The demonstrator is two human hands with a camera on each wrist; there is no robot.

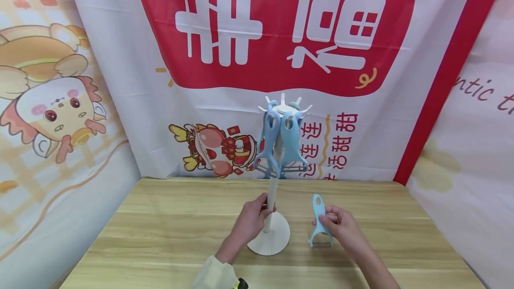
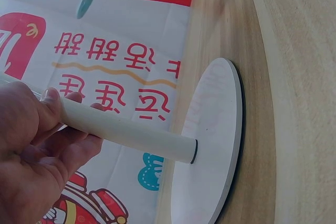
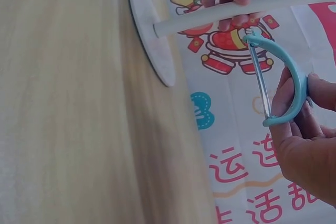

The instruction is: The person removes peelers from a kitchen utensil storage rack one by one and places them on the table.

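Note:
A white stand [image 1: 271, 193] with a round base [image 1: 270, 241] is on the wooden table. My left hand [image 1: 252, 217] grips its pole low down, thumb and fingers curled round it. To the right of the stand, my right hand [image 1: 341, 226] pinches a light blue peeler [image 1: 319, 217] by its handle, blade end down and the holed end up. In the right wrist view the metal blade [image 3: 260, 82] spans the curved head. Several blue peelers [image 1: 290, 139] hang by their handle holes from the prongs [image 1: 285, 107] at the stand's top.
The wooden tabletop [image 1: 168, 235] reaches back to a printed cloth [image 1: 120, 70] with large red and white lettering. More printed cloth hangs at the left [image 1: 48, 115] and right [image 1: 462, 146] sides. A dark band [image 1: 241, 283] shows by the left sleeve.

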